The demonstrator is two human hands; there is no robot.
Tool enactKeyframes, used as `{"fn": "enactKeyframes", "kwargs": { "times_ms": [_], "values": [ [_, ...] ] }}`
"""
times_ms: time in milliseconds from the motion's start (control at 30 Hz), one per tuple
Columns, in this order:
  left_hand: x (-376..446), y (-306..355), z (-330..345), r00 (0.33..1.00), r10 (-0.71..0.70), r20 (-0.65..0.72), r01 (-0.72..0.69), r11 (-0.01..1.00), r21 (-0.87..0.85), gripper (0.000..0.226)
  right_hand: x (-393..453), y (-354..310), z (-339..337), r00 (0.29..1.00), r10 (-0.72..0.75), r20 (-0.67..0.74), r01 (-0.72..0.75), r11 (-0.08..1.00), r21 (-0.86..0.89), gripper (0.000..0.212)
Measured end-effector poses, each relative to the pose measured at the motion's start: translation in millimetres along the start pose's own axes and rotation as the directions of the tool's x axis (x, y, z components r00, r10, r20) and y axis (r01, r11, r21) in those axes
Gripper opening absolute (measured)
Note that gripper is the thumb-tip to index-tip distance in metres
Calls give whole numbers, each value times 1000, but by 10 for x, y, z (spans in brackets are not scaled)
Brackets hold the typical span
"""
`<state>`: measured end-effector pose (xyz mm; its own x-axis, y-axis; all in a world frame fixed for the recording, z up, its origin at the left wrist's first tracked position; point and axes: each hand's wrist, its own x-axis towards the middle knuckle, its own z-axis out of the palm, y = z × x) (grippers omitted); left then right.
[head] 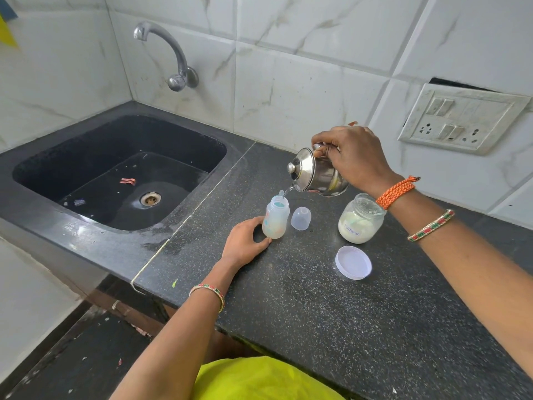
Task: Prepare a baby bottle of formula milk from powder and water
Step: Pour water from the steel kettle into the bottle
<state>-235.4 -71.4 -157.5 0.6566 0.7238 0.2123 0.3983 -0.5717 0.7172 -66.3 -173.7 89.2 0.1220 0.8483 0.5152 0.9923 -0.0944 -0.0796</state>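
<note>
A small translucent baby bottle (276,219) stands upright and uncapped on the dark counter, with a blue scoop handle sticking out of its mouth. My left hand (245,242) wraps around its base from the left. My right hand (350,155) holds a steel kettle (315,173) tilted to the left above the bottle. A thin stream of water runs from its spout into the bottle's mouth. Just right of the bottle lies its clear cap (300,217). The open glass formula jar (360,219) holds white powder, and its white lid (353,262) lies in front of it.
A black sink (40,157) with a wet basin and a wall tap (170,53) lies to the left. The speckled granite counter (331,313) stretches toward me. A wall switchboard (461,119) sits at the right on the tiled wall.
</note>
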Motion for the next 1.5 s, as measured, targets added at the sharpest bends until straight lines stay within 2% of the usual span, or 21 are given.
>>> {"fn": "enactKeyframes", "kwargs": {
  "times_ms": [233,500,700,1200,1500],
  "values": [
    [-5,4,-4,1000,-1,5,1,1000,-1,55,21,-33,26,998,-49,30,51,997,-64,18],
    [-19,25,-17,1000,19,-16,-19,1000,-18,53,52,-57,83,993,-110,33,112,992,-59,15],
    [-17,26,-19,1000,13,-11,-13,1000,-14,54,120,-80,131,984,-148,95,159,980,-118,19],
    [-5,12,-15,1000,17,-14,-17,1000,-12,54,206,-164,183,941,-272,202,320,909,-267,26],
    [-2,-12,-5,1000,17,-15,-17,1000,-14,55,229,-221,183,914,-331,236,391,876,-284,25]
  ]
}}
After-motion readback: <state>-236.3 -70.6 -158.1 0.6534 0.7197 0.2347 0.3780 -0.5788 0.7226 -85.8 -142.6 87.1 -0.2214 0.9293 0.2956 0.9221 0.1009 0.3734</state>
